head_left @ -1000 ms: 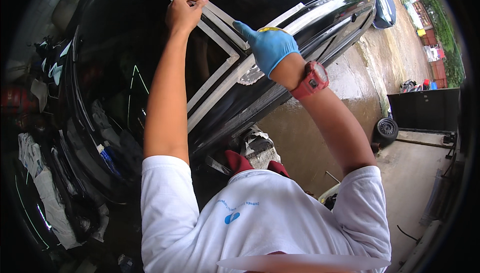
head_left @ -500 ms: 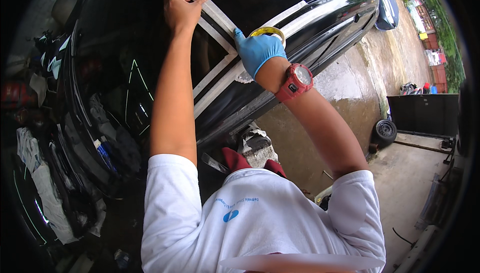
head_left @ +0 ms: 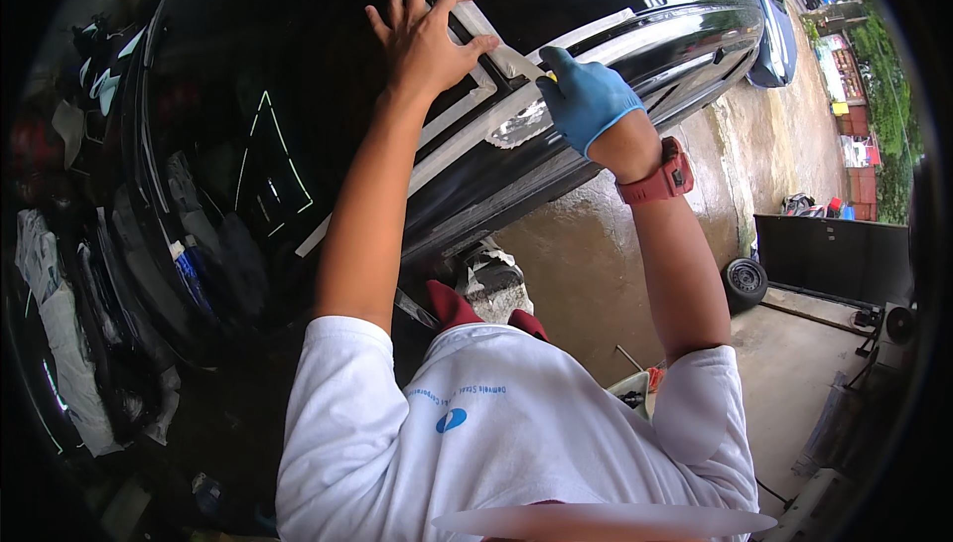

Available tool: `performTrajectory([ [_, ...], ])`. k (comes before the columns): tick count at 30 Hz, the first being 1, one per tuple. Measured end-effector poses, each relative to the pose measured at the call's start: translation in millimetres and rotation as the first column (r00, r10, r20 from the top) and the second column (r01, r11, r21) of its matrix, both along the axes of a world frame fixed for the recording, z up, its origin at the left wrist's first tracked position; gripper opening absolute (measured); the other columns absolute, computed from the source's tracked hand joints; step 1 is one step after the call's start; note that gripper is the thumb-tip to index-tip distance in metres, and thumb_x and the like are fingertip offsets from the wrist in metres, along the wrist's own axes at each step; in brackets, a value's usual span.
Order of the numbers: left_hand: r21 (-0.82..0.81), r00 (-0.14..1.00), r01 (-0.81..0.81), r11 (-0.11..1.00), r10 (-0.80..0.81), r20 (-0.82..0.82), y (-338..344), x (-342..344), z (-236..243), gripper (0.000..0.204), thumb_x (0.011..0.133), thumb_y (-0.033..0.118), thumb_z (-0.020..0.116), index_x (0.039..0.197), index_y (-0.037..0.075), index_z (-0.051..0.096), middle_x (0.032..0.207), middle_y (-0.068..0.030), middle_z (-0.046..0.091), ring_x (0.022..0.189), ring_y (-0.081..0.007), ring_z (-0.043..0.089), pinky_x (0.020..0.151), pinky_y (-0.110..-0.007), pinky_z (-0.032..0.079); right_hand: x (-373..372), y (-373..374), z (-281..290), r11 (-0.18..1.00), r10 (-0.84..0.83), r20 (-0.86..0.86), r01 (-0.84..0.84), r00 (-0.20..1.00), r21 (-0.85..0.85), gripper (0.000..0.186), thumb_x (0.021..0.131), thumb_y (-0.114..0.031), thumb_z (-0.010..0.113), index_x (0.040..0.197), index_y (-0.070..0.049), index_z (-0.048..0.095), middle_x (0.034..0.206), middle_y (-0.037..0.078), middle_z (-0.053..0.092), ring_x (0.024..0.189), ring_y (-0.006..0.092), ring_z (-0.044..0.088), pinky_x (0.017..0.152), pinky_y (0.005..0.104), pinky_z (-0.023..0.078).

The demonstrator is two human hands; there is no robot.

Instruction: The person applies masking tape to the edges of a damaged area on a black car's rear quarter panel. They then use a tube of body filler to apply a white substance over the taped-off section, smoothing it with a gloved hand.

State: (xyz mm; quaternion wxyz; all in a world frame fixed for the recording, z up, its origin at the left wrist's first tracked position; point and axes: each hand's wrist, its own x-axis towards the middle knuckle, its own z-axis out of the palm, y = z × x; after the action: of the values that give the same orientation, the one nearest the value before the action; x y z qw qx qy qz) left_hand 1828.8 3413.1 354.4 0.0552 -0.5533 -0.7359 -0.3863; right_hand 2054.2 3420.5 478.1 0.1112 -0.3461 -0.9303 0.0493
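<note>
My left hand (head_left: 427,46) is bare and open, its fingers spread over pale masking tape (head_left: 476,18) along the dark window edge of a black car (head_left: 457,180). In a blue glove, my right hand (head_left: 593,103) is closed at the lower end of that strip. A yellow sliver of the tape roll (head_left: 551,76) shows by its fingers; the rest of the roll is hidden. Just below the glove lies a rough grey and white patch (head_left: 523,123) in the black paint. More tape (head_left: 437,170) runs along the panel below the window.
A wheel (head_left: 745,283) rests on the ground at right, by a dark panel (head_left: 832,256). Below the car stands a whitish, worn block (head_left: 496,289). Plastic-wrapped parts (head_left: 60,329) are at the left. Another car (head_left: 772,41) stands at the far right.
My left hand has shifted right and spread its fingers wider along the tape. My right hand has moved right and turned, so the tape roll is now mostly hidden and the grey patch shows more.
</note>
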Motion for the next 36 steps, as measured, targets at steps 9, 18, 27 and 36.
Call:
performTrajectory([
  [9, 0.034, 0.987, 0.160, 0.987, -0.159, -0.016, -5.4, 8.8, 9.0, 0.068, 0.080, 0.059, 0.086, 0.141, 0.037, 0.066, 0.174, -0.0104, 0.031, 0.164, -0.0385, 0.016, 0.122, -0.077, 0.006, 2.2, 7.8, -31.7, 0.994, -0.106, 0.088, 0.103, 0.991, 0.037, 0.024, 0.094, -0.025, 0.066, 0.103, -0.003, 0.067, 0.078, 0.021, 0.073, 0.073, 0.0420, 0.073, 0.069, 0.0521, 0.059],
  [18, -0.096, 0.874, 0.482, 0.871, -0.485, -0.007, 0.8, 9.5, 35.4, 0.015, 0.084, 0.033, 0.088, 0.097, 0.034, 0.083, 0.179, -0.0041, 0.023, 0.165, -0.0364, 0.012, 0.131, -0.060, 0.000, 0.1, 13.5, -27.7, 0.994, -0.111, 0.104, 0.109, 0.988, 0.028, 0.024, 0.094, -0.026, 0.066, 0.107, -0.005, 0.069, 0.088, 0.021, 0.075, 0.083, 0.0414, 0.074, 0.074, 0.0517, 0.060],
  [27, -0.217, 0.830, 0.531, 0.819, -0.554, -0.058, 19.3, 5.8, 50.0, 0.016, 0.081, 0.032, 0.090, 0.088, 0.024, 0.078, 0.178, -0.0058, 0.026, 0.165, -0.0380, 0.010, 0.130, -0.063, -0.002, -2.9, 12.7, -23.6, 0.990, -0.138, 0.148, 0.136, 0.979, 0.021, 0.021, 0.093, -0.023, 0.067, 0.104, -0.004, 0.070, 0.083, 0.020, 0.074, 0.081, 0.0416, 0.074, 0.073, 0.0510, 0.059],
  [36, -0.039, 0.886, 0.463, 0.886, -0.464, -0.025, 1.4, 10.2, 29.3, 0.013, 0.084, 0.032, 0.088, 0.087, 0.024, 0.078, 0.177, -0.0067, 0.028, 0.165, -0.0394, 0.011, 0.128, -0.067, -0.002, -27.9, 38.2, 8.8, 0.972, -0.074, 0.434, -0.032, 0.898, 0.233, 0.024, 0.096, -0.020, 0.069, 0.118, -0.012, 0.070, 0.085, 0.014, 0.077, 0.081, 0.0365, 0.077, 0.070, 0.0473, 0.060],
])
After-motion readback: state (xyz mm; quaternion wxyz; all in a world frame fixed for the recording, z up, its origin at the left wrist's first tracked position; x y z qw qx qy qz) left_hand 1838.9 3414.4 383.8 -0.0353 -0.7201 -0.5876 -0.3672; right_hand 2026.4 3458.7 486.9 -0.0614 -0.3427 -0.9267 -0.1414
